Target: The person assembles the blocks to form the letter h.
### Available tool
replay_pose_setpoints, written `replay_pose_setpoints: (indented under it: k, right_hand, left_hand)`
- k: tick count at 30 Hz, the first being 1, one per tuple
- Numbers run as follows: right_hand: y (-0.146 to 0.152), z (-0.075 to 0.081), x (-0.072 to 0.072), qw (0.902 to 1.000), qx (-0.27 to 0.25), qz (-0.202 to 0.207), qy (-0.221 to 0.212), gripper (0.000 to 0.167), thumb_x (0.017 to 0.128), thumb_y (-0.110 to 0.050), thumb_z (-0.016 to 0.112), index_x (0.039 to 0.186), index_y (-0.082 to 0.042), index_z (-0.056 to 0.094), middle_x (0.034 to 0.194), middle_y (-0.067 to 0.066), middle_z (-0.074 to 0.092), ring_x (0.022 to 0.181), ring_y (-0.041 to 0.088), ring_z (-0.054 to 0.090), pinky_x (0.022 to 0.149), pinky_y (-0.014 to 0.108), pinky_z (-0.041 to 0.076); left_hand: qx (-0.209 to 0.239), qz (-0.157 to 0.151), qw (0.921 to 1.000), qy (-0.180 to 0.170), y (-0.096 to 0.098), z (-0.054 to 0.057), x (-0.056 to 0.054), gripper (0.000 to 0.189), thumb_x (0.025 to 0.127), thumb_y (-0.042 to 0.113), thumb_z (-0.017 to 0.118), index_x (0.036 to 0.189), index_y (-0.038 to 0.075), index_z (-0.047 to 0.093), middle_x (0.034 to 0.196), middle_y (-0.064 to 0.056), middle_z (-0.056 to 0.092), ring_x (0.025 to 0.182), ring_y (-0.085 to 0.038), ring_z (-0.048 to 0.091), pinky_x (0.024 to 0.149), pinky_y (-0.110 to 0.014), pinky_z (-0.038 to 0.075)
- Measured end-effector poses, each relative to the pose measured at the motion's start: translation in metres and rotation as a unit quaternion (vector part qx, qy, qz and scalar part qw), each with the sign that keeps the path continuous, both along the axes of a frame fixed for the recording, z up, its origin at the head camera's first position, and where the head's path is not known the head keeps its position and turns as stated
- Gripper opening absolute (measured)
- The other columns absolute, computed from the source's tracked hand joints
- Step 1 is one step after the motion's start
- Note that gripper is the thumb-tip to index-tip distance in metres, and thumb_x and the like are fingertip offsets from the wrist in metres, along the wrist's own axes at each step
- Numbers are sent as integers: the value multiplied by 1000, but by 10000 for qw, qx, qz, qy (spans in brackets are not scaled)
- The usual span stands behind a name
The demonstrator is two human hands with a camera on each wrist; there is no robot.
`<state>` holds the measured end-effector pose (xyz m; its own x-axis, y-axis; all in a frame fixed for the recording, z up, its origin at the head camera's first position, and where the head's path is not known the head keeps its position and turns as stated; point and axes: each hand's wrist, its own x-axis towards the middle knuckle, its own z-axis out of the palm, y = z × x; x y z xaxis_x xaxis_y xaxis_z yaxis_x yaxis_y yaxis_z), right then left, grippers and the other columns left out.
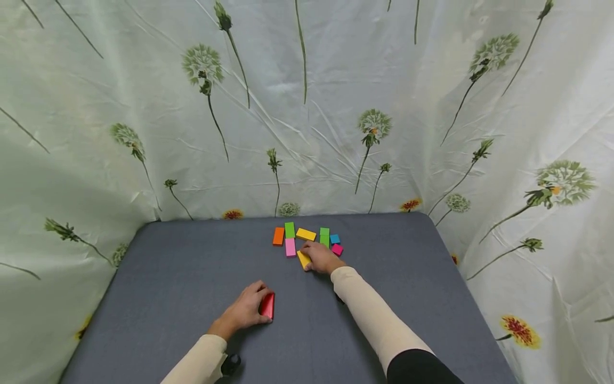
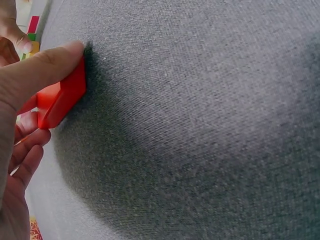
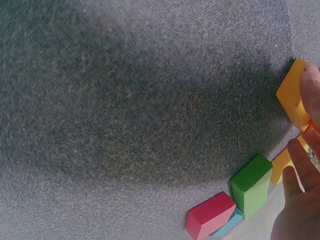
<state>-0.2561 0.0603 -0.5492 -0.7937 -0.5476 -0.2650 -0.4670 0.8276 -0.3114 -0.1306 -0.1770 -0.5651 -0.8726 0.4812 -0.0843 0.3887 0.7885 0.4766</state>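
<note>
My left hand (image 1: 247, 306) pinches a red block (image 1: 267, 306) between thumb and fingers, low over the grey tabletop. In the left wrist view the thumb lies along one side of the red block (image 2: 65, 92), with fingertips at its other end. Farther forward, my right hand (image 1: 322, 258) grips a yellow block (image 1: 304, 260) by its ends. The right wrist view shows that yellow block (image 3: 294, 95) at the right edge, the thumb pressed on it. Just beyond this hand lie a second yellow block (image 1: 306, 234), a green block (image 1: 324, 238) and a pink block (image 1: 290, 247).
An orange block (image 1: 279, 236) and another green block (image 1: 290, 230) lie at the left of the group. A blue block (image 1: 334, 239) and a magenta block (image 1: 337, 249) sit at its right. Behind the grey table (image 1: 192, 256) hangs a flower-printed curtain (image 1: 316, 133).
</note>
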Motion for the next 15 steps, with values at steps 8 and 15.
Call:
replay_pose_setpoints:
  k: [8, 15]
  right_hand:
    - [0, 0, 2, 9996, 56, 163, 220, 51, 85, -26, 75, 129, -4, 60, 126, 7, 55, 116, 23, 52, 103, 35, 40]
    - [-1, 2, 1, 9996, 105, 115, 251, 50, 85, -26, 74, 128, -6, 60, 127, 7, 55, 116, 22, 52, 104, 36, 40]
  left_hand:
    - [-86, 8, 9997, -207, -4, -3, 3, 63, 65, 32, 90, 116, 8, 62, 104, 1, 51, 96, -19, 51, 87, -44, 48]
    - [36, 45, 9990, -448, -7, -2, 7, 63, 65, 35, 88, 116, 8, 64, 104, 3, 51, 96, -17, 51, 87, -43, 48]
